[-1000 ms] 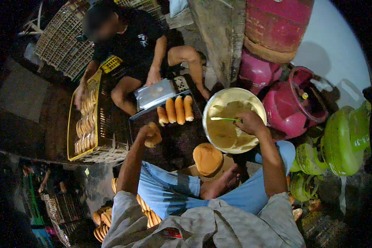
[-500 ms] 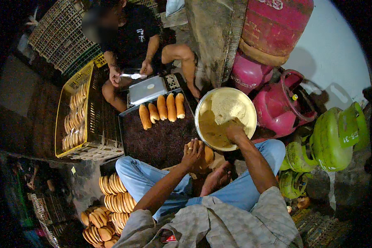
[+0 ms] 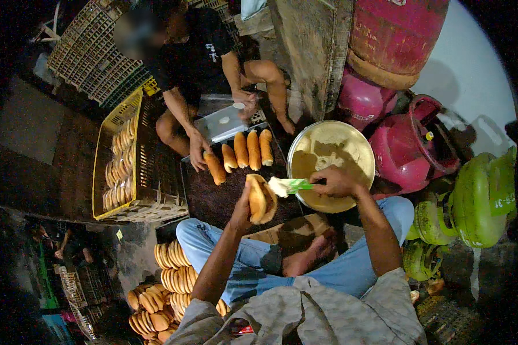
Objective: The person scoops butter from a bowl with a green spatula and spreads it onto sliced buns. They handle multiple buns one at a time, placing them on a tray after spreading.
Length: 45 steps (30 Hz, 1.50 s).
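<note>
My left hand (image 3: 242, 204) holds up a split bread bun (image 3: 262, 202), its opening facing right. In my right hand (image 3: 335, 181) is a green spatula (image 3: 300, 185) with a lump of pale cream (image 3: 278, 186) on its tip, close beside the bun. Below and behind that hand stands a round metal bowl (image 3: 364, 150) of cream-coloured spread. Beyond the bun lies a tray of dark brown sprinkles (image 3: 204, 198), with several filled rolls (image 3: 240, 150) along its far side. A co-worker's hand (image 3: 198, 150) touches the leftmost roll.
A yellow crate (image 3: 114, 215) of packed bread stands left. Stacked buns (image 3: 177, 279) lie by my left knee. Pink gas cylinders (image 3: 406, 152) and green ones (image 3: 472, 195) crowd the right side. A co-worker in black (image 3: 204, 49) sits opposite, behind a metal box lid (image 3: 220, 123).
My right hand has come up out of the bowl with cream on the spatula. My left hand has raised the bun, now opened. The co-worker's hand has reached to the leftmost roll.
</note>
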Each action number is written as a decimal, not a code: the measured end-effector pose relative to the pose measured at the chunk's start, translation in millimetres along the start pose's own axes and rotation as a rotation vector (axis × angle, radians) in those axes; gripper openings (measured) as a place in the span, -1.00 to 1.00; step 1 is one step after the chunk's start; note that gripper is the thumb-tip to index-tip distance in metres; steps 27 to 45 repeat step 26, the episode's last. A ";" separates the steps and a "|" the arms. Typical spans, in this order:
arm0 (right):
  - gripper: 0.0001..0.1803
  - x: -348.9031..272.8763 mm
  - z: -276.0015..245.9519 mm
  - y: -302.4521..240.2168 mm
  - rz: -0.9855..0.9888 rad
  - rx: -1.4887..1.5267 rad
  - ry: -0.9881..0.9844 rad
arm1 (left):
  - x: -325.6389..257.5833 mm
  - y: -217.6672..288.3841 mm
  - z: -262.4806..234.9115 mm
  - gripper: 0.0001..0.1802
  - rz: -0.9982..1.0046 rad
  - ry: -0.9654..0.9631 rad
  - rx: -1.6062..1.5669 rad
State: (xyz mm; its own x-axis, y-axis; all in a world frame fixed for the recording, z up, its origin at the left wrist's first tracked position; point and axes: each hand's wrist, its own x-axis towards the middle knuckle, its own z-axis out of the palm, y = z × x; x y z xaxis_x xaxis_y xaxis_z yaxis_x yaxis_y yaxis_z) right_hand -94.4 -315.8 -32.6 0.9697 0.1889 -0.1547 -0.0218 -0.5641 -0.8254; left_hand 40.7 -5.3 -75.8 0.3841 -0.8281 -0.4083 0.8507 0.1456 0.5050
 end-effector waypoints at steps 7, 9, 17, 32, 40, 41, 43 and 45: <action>-0.63 31.3 65.4 -21.8 -0.091 -0.385 0.263 | -12.8 -19.1 21.0 -0.25 0.089 0.098 -0.148; -0.57 29.3 69.5 -22.6 -0.189 -0.562 0.251 | -8.4 -23.3 5.9 -0.39 0.177 0.080 -0.127; -0.52 21.9 61.1 -36.7 -0.252 -0.746 0.322 | -13.9 -5.5 -66.3 -0.54 0.359 0.353 -0.310; -0.60 2.4 11.1 -15.4 0.107 -0.424 0.458 | 2.6 14.2 -138.7 -0.35 0.527 0.551 1.076; -0.60 2.4 11.1 -15.4 0.107 -0.424 0.458 | 2.6 14.2 -138.7 -0.35 0.527 0.551 1.076; -0.60 2.4 11.1 -15.4 0.107 -0.424 0.458 | 2.6 14.2 -138.7 -0.35 0.527 0.551 1.076; -0.60 2.4 11.1 -15.4 0.107 -0.424 0.458 | 2.6 14.2 -138.7 -0.35 0.527 0.551 1.076; -0.60 2.4 11.1 -15.4 0.107 -0.424 0.458 | 2.6 14.2 -138.7 -0.35 0.527 0.551 1.076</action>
